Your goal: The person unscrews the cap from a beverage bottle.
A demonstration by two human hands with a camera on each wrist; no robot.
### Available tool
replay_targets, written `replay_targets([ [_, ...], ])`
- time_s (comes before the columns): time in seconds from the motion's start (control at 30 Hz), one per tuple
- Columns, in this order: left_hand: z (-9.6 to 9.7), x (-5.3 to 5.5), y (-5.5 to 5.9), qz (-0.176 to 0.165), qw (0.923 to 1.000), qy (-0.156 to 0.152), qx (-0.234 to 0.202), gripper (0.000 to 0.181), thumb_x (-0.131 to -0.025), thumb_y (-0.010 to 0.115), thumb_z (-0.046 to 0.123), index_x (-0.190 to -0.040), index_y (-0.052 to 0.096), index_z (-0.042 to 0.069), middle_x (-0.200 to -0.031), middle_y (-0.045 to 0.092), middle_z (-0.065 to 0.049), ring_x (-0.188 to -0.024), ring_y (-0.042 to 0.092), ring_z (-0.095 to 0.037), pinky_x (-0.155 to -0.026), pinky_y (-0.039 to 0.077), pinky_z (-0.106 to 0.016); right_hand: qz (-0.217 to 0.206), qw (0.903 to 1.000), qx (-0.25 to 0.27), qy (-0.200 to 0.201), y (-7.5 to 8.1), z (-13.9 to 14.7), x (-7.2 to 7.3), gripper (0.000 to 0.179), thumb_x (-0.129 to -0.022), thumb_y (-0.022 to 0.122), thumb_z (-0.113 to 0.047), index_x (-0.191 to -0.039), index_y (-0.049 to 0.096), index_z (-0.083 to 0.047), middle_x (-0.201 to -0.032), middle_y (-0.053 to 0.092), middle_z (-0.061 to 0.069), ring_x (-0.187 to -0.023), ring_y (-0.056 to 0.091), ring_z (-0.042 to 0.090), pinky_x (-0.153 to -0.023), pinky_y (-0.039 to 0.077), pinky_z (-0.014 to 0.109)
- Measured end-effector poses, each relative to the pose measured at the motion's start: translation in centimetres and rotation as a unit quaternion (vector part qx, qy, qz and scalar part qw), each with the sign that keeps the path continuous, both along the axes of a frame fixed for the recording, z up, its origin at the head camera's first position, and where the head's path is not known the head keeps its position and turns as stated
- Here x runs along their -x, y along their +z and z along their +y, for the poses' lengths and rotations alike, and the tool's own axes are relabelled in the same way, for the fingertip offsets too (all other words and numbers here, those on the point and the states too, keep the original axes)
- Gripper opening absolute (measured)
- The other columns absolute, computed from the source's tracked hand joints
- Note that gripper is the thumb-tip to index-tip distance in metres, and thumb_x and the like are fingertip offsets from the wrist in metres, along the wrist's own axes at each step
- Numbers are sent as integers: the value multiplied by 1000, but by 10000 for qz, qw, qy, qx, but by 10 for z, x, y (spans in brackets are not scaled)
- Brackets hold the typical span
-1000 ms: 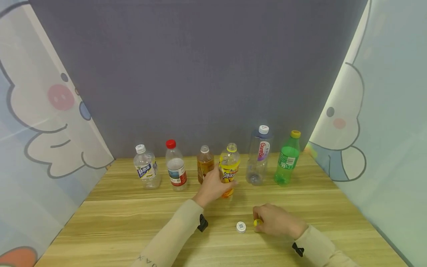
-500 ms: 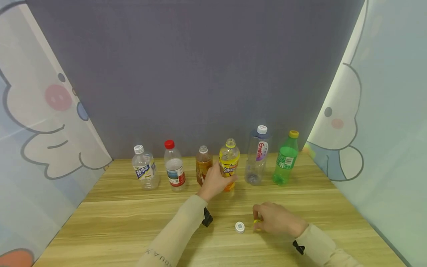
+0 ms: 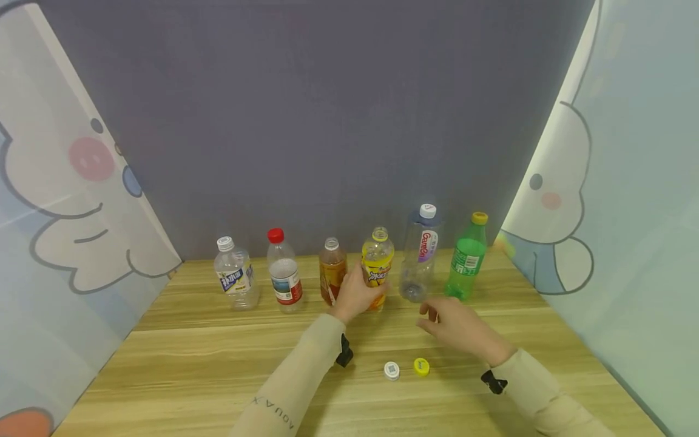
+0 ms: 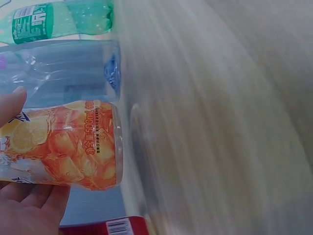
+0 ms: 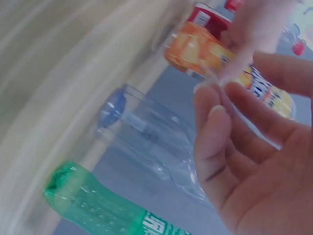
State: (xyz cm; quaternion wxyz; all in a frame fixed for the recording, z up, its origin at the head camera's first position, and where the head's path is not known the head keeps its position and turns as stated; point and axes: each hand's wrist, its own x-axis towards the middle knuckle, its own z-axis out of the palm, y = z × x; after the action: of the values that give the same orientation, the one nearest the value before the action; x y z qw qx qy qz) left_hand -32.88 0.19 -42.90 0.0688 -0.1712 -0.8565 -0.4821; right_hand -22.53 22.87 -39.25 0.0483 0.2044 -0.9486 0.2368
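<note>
My left hand [image 3: 356,297] grips the uncapped yellow-labelled bottle [image 3: 377,262], upright between the brown bottle [image 3: 333,273] and tall clear bottle [image 3: 413,273]. My right hand [image 3: 459,328] holds nothing, fingers [image 5: 211,139] loosely curved. Probable handling: light, thin-walled, easily dented; hold mid-body, squeezing gently.

Head view evenly lit; 2 wrist views hazy, tabletop [image 4: 220,122] motion-smeared.
</note>
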Motion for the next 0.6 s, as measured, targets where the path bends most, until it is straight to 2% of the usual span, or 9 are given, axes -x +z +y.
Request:
replay_targets([
  [0.13,4,3,-4,1,10000,4,-5,66,-88,80,33,-139,46,9,-126,66,-11,-113,65,-29,-95,51,-50,377,9984,335,-265,11,0,4,19,-94,73,-19,-103,68,-4,-87,65,0,-74,57,12,-64,50,31],
  [0.27,8,5,-6,-21,10000,24,-51,67,-88,80,30,-140,45,8,-127,65,-13,-114,64,-31,-96,51,-51,877,9923,640,-599,20,2,8,29,-93,75,-18,-112,66,2,-101,70,13,-85,64,24,-74,55,42],
  [0.43,12,4,-6,-145,9998,99,8,68,-87,82,28,-140,45,7,-127,65,-14,-115,64,-31,-98,50,-51,1235,9816,1143,-901,26,5,14,42,-95,73,-17,-126,58,6,-112,66,23,-97,65,36,-83,54,53],
  [0.6,14,5,-10,-226,9995,165,132,68,-87,83,28,-140,45,7,-127,65,-13,-116,64,-30,-98,50,-50,1247,9738,1607,-1015,29,4,22,58,-96,71,-18,-141,46,8,-129,56,28,-114,57,42,-93,51,56],
])
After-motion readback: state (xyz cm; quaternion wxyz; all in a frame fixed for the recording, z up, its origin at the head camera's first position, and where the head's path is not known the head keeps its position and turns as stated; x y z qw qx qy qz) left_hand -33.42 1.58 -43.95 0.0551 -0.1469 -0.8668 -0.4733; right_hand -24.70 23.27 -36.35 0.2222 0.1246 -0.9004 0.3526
